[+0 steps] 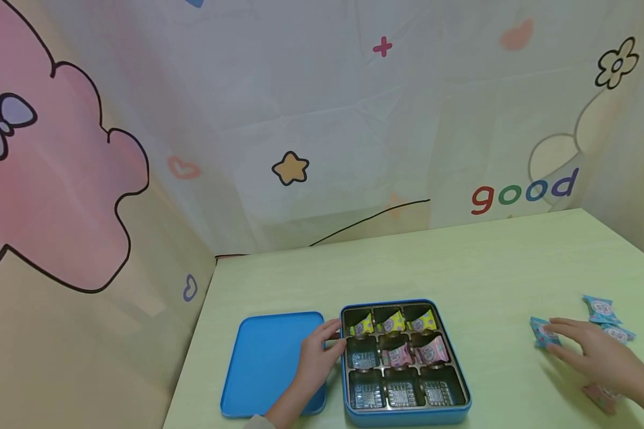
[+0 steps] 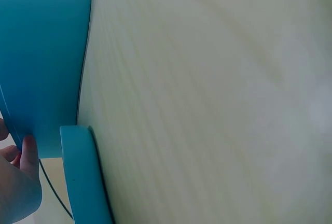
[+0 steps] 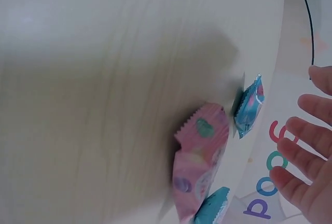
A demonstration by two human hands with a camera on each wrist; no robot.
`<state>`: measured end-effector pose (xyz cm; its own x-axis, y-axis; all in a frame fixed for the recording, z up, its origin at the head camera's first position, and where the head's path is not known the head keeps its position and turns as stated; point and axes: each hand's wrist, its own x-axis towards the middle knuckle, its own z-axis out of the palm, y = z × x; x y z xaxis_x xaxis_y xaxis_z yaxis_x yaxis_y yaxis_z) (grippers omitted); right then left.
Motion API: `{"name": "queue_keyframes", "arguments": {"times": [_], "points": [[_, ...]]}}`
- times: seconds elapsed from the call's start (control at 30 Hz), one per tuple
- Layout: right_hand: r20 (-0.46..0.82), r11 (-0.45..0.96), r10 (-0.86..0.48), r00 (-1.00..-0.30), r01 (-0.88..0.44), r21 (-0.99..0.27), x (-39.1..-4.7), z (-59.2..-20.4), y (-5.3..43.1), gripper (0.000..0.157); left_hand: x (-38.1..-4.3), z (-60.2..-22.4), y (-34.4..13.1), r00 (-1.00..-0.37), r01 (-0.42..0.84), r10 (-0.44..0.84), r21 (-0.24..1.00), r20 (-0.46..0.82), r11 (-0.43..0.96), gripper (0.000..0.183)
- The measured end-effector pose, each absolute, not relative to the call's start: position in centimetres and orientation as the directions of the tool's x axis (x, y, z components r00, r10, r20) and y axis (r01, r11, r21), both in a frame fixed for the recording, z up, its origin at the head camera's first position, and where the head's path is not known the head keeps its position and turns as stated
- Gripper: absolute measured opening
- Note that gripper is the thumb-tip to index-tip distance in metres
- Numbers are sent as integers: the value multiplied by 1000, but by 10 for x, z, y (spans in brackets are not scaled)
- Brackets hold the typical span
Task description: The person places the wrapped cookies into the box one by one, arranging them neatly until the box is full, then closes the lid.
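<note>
While the left hand rests against the left wall of the tin, thumb and forefinger apart, the right hand hangs with fingers spread at a blue candy on the table, contact undeterminable. The tin stands right of the lid, yellow candies filling its far row and pink candies the middle row's centre and right compartments.
</note>
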<state>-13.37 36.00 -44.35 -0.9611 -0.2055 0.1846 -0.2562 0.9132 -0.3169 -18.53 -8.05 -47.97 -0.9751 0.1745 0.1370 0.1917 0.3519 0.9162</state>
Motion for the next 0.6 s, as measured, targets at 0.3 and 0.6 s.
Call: {"name": "queue_keyframes", "arguments": {"times": [0.3, 0.6], "points": [[183, 920, -208, -961, -256, -296, -128, -451, 374, 40, -185, -478, -79, -975, 194, 171, 920, 142, 342, 38], [130, 935, -207, -970, -235, -266, -124, -451, 382, 44, -179, -467, -79, -973, 199, 183, 922, 144, 331, 38]]}}
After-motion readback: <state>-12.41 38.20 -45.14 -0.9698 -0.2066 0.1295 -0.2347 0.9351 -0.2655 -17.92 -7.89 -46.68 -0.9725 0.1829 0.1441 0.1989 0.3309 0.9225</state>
